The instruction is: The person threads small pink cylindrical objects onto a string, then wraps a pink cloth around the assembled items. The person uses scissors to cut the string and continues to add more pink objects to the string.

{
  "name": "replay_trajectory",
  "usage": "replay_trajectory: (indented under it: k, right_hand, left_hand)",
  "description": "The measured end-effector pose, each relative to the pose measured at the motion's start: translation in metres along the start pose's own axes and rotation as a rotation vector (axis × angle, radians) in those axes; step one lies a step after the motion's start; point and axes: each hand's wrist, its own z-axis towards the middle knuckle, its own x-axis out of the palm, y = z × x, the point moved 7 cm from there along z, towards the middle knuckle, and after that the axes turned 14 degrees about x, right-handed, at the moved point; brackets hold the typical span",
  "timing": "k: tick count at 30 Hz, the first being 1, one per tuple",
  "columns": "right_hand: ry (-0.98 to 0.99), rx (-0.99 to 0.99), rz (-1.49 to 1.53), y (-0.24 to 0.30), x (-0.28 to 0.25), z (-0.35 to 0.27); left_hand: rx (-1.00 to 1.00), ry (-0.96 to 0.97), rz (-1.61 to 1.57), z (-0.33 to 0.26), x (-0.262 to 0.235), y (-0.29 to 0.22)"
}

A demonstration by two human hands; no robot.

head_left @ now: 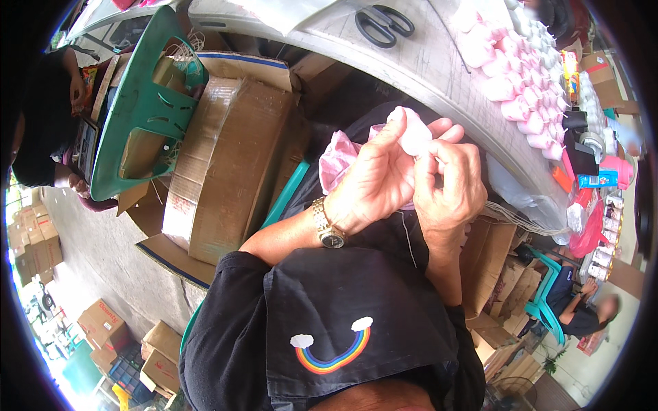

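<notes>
My left hand [375, 179], with a gold wristwatch [327, 227] on its wrist, and my right hand [449, 186] are closed together on a small pink-and-white bundle [413, 131] held up in front of my chest. Pink cloth [337, 162] hangs behind the left hand. A white string [510, 218] runs from my hands to the right. Above the hands, a grey table [418, 65] carries rows of several finished pink bundles [510, 85] and black scissors [384, 25].
A taped cardboard box [223, 161] and a green plastic chair [140, 109] stand to the left. A person in black [41, 123] sits at far left; another person [582, 312] sits at lower right. Bottles and packets [596, 164] crowd the table's right end. Stacked boxes [103, 325] lie lower left.
</notes>
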Motion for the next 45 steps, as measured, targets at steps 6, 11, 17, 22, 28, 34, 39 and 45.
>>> replay_trajectory:
  k: [6,11,17,22,28,34,39,45]
  right_hand:
    - [0.017,0.038,-0.061,0.0,0.006,-0.002]
    - [0.178,0.148,0.193,-0.002,0.001,0.0]
    - [0.185,0.395,0.409,-0.022,0.003,-0.005]
    - [0.308,0.47,0.44,-0.036,0.006,-0.019]
    - [0.303,0.639,0.44,-0.048,-0.005,-0.026]
    - [0.315,0.479,0.403,-0.036,-0.006,-0.013]
    - [0.344,0.522,0.475,-0.034,-0.005,-0.017]
    - [0.233,0.376,0.249,-0.029,-0.022,0.004]
  left_hand:
    - [0.051,0.063,0.196,-0.004,0.004,0.0]
    - [0.174,0.057,0.332,0.0,-0.004,-0.012]
    - [0.278,0.159,0.486,-0.003,0.001,-0.01]
    - [0.331,0.182,0.525,-0.003,0.005,-0.017]
    - [0.355,0.212,0.565,-0.001,0.008,-0.017]
    - [0.369,0.275,0.695,-0.002,0.013,-0.011]
    - [0.393,0.281,0.795,-0.003,0.017,-0.02]
    - [0.297,0.276,0.981,-0.008,0.018,-0.016]
